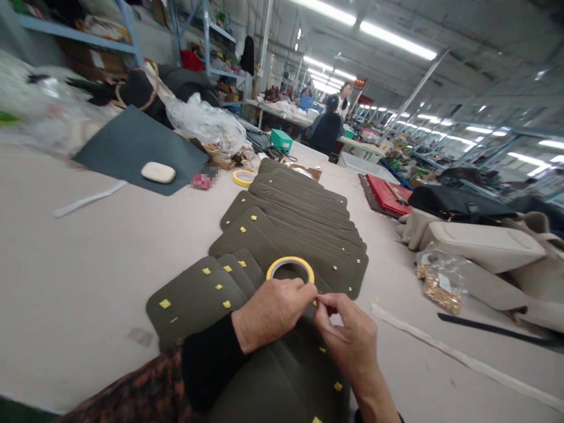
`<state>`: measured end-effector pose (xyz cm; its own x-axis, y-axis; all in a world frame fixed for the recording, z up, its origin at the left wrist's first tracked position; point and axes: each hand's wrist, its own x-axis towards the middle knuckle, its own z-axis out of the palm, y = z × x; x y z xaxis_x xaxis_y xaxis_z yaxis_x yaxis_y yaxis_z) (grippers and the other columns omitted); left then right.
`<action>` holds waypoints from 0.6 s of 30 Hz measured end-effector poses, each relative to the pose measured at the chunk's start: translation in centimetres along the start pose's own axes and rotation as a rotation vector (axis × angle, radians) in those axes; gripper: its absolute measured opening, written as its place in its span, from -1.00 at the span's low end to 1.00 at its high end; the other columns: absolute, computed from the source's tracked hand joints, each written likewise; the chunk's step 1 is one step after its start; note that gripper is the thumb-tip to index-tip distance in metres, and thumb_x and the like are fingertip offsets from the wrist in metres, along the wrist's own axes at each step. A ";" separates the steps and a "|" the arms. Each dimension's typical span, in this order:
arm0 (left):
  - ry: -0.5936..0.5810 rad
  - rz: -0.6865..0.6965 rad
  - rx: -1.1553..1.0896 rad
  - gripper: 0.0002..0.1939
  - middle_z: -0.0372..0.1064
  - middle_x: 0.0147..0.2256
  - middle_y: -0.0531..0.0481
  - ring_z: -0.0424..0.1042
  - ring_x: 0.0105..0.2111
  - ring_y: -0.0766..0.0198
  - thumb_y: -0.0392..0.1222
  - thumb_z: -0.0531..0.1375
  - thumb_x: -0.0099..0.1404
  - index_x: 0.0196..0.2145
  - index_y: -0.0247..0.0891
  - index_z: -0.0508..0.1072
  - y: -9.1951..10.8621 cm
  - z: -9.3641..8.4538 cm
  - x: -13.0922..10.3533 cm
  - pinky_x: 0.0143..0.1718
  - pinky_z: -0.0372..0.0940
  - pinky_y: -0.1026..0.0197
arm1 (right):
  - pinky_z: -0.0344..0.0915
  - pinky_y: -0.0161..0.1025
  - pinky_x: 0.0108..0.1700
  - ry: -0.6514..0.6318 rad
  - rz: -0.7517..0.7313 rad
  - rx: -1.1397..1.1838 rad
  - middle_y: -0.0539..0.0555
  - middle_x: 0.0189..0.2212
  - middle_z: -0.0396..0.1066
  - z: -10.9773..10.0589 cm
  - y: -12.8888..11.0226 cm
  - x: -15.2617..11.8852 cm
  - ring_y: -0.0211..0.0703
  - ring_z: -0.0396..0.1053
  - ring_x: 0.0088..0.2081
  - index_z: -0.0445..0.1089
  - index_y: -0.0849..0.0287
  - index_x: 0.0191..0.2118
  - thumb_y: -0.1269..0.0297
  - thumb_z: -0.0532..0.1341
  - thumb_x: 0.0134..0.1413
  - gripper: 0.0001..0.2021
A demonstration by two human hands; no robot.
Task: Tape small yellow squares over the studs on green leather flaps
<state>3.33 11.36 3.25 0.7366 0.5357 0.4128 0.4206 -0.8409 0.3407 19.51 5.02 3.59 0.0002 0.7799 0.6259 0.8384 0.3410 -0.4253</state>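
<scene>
Dark patterned sleeve with a black cuff (209, 358) reaches from the bottom left of the frame towards the centre, ending in the left hand (271, 311). That hand is closed, fingers curled, and appears to grip the lower edge of a yellow tape roll (289, 260). The roll, its open ring facing the camera, lies directly beyond the left knuckles, up and to the left of the right hand (350, 335); the left hand is the nearer. The right thumb and forefinger are pinched together at the left fingertips; whatever is between them is too small to tell.

Beneath both hands, overlapping dark olive panels (282, 382) run from the bottom centre up the pale table (88, 252), many dotted with yellow tape pieces (164, 304). A second tape roll (244, 178) lies beyond, left of the far panels. White strips lie at left (90, 200) and lower right (467, 355).
</scene>
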 end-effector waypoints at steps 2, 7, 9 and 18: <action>0.034 0.002 0.085 -0.85 0.35 -0.39 0.01 0.39 -0.41 0.26 -0.28 -0.04 0.39 -0.28 -0.25 0.29 0.6 -0.1 0.1 -0.40 0.32 0.26 | 0.31 -0.36 -0.48 -0.008 0.245 0.098 -0.02 -0.59 0.44 -0.1 -0.4 0.1 -0.26 0.37 -0.58 0.46 0.17 -0.42 0.32 0.19 0.02 -0.89; 0.160 0.005 0.173 -0.80 0.32 -0.43 0.00 0.36 -0.45 0.25 -0.20 -0.08 0.41 -0.32 -0.25 0.27 1.7 -0.5 0.0 -0.48 0.29 0.25 | 0.32 -0.34 -0.53 -0.086 0.662 0.401 -0.02 -0.70 0.39 -0.6 -1.4 0.8 -0.21 0.36 -0.62 0.47 0.21 -0.50 0.12 0.26 -0.09 -0.77; 0.172 0.005 0.189 -0.80 0.31 -0.45 0.01 0.35 -0.47 0.25 -0.21 -0.08 0.40 -0.34 -0.25 0.26 1.8 -0.8 -0.1 -0.50 0.29 0.24 | 0.32 -0.34 -0.52 -0.102 0.693 0.443 -0.01 -0.69 0.40 -0.7 -1.8 1.1 -0.21 0.36 -0.61 0.48 0.21 -0.50 0.11 0.27 -0.12 -0.76; 0.242 0.106 0.113 -0.84 0.34 -0.42 0.01 0.35 -0.44 0.32 -0.32 -0.06 0.38 -0.29 -0.27 0.29 4.4 -4.7 -0.9 -0.41 0.30 0.27 | 0.35 -0.31 -0.48 -0.034 0.820 0.416 0.05 -0.61 0.47 0.2 1.0 1.3 -0.17 0.41 -0.57 0.49 0.22 -0.48 0.06 0.31 -0.24 -0.71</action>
<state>1.99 7.57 8.35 0.6371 0.4361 0.6356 0.4143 -0.8891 0.1947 20.18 6.50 3.85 0.4863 0.8737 0.0080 0.3194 -0.1693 -0.9324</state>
